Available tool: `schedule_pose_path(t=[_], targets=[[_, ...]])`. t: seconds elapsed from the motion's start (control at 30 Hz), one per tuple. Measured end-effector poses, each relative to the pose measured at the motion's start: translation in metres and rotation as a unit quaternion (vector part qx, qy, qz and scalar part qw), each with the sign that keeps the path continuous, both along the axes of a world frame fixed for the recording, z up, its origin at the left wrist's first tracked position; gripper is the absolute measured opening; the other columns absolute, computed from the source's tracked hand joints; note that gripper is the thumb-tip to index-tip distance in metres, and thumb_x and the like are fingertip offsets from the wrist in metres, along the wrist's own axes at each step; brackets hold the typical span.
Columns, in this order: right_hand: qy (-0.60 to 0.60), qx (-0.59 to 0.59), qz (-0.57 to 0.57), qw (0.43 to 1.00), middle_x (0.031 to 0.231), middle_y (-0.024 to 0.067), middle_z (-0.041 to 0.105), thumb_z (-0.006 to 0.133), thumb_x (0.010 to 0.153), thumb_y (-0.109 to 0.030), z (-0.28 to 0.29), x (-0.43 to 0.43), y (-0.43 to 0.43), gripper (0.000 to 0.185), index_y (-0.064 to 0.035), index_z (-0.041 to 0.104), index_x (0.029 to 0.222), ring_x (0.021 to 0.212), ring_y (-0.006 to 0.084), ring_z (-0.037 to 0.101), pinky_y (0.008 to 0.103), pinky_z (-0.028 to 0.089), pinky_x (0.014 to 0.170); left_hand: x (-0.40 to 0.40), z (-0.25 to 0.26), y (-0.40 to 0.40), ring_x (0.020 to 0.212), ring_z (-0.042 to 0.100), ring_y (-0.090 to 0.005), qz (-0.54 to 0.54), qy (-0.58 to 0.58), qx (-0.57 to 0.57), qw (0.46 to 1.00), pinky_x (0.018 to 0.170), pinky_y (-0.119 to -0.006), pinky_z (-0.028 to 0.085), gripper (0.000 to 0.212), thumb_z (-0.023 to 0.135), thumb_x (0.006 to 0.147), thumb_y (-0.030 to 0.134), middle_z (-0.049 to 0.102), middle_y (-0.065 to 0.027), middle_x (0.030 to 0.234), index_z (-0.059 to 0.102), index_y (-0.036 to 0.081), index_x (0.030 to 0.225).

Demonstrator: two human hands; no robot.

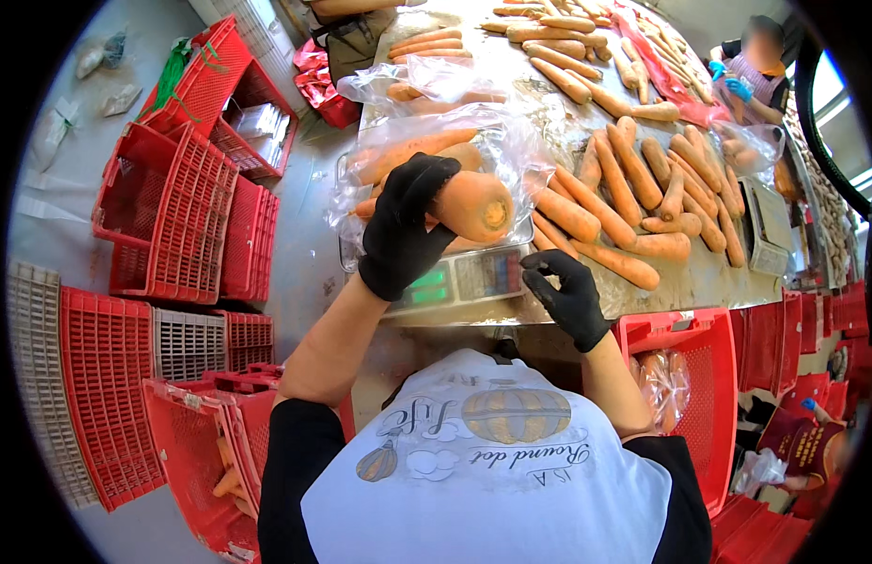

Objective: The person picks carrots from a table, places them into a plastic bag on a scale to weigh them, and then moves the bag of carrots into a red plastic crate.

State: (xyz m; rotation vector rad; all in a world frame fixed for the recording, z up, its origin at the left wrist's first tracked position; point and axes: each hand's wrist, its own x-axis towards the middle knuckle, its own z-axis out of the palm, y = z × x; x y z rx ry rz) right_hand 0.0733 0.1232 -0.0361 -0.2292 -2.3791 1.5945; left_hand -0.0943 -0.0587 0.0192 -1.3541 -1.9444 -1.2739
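Observation:
My left hand [407, 225], in a black glove, grips a thick carrot [474, 206] with its cut crown end towards me. It is held above a digital scale [489, 275] with a lit green display. On the scale's pan lies a clear plastic bag [524, 151] with several carrots in it. My right hand [570, 292], also gloved in black, is at the scale's right front corner, thumb and fingers curved apart with nothing visible between them. Loose carrots [619, 197] lie in a pile on the metal table [718, 285] just beyond it.
More carrots [563, 42] cover the table's far part. A second scale [763, 225] stands at the right edge. Red crates [175, 211] are stacked at left; a red crate [711, 423] at right holds bagged carrots [665, 388]. Other people [756, 70] work nearby.

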Motion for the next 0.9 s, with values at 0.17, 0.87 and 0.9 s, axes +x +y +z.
schedule_pose_path(t=[0.17, 0.87, 0.9], targets=[[-0.031, -0.313, 0.057, 0.947, 0.109, 0.0089, 0.057, 0.061, 0.083, -0.009, 0.034, 0.000, -0.024, 0.039, 0.0015, 0.050, 0.119, 0.100, 0.0147, 0.055, 0.0277, 0.045, 0.086, 0.009, -0.003, -0.001, 0.099, 0.053, -0.0281, 0.007, 0.079, -0.033, 0.996, 0.095, -0.042, 0.040, 0.048, 0.067, 0.064, 0.006, 0.056, -0.0093, 0.102, 0.055, 0.008, 0.110], [0.043, 0.087, 0.152, 0.984, 0.105, 0.0155, 0.062, 0.076, 0.067, -0.030, 0.031, -0.153, 0.000, 0.054, -0.0023, 0.058, 0.110, 0.096, 0.0250, 0.060, 0.0328, 0.045, 0.086, -0.093, -0.120, -0.097, 0.095, 0.054, -0.0308, 0.429, -0.159, -0.057, 0.887, 0.088, -0.040, 0.041, 0.053, 0.071, 0.073, 0.035, 0.058, -0.0153, 0.104, 0.054, 0.003, 0.111], [0.037, 0.104, 0.163, 0.980, 0.105, 0.0164, 0.062, 0.074, 0.069, -0.031, 0.025, -0.165, 0.002, 0.053, -0.0029, 0.058, 0.110, 0.098, 0.0264, 0.060, 0.0341, 0.045, 0.087, -0.094, -0.125, -0.103, 0.087, 0.057, -0.0288, 0.368, -0.309, -0.050, 0.876, 0.081, -0.036, 0.045, 0.044, 0.069, 0.076, 0.035, 0.061, -0.0153, 0.095, 0.059, 0.001, 0.103]])
